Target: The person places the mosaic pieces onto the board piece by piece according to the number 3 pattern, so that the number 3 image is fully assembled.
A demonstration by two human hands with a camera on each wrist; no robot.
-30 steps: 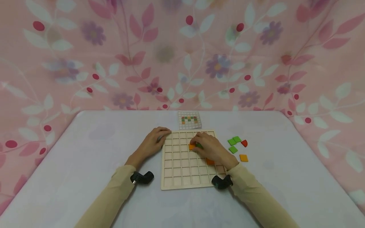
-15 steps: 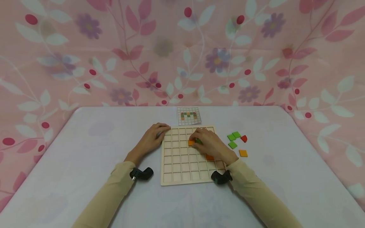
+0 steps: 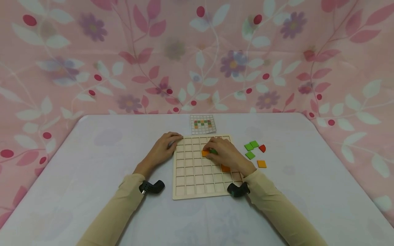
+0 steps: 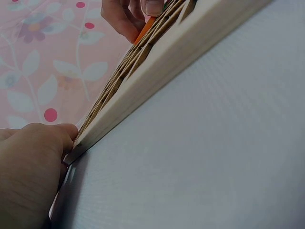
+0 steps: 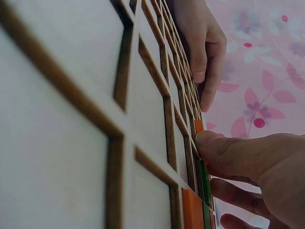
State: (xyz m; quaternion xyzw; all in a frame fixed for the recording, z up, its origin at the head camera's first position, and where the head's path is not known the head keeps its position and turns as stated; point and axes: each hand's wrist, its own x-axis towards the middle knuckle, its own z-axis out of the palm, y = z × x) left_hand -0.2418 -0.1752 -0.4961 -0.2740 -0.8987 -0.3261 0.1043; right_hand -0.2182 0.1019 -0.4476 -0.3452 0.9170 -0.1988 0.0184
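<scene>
On the gridded board (image 3: 189, 171), the right hand (image 3: 227, 152) pinches an orange tile (image 3: 204, 153) while the left hand (image 3: 160, 150) grips its corner.

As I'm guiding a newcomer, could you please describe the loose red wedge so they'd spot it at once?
On the white table, find the square beige wooden grid board. Right of it lie three green square tiles and an orange square. Beside the two farther greens lies the red wedge-shaped tile, the only loose one with a curved edge.

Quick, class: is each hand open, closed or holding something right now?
Left hand: holding the grid board by its far-left corner.
Right hand: pinching an orange tile.
</scene>
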